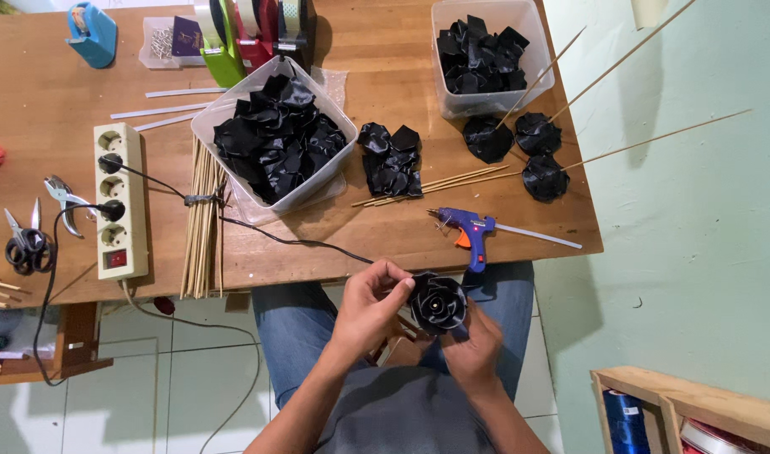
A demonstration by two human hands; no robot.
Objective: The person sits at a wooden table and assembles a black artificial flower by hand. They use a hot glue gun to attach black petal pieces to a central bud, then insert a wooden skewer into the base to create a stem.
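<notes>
A black rose made of glossy petals sits over my lap, just off the table's front edge. My right hand grips it from below, where its stem is hidden. My left hand pinches the rose's left outer petal with its fingertips. A blue glue gun with an orange trigger lies on the wooden table right above my hands, its cord running left. A small heap of loose black petals rests beyond it.
Two clear tubs of black petals stand on the table. Three finished black roses on sticks lie at the right edge. A bundle of sticks, a power strip, scissors, tape dispensers.
</notes>
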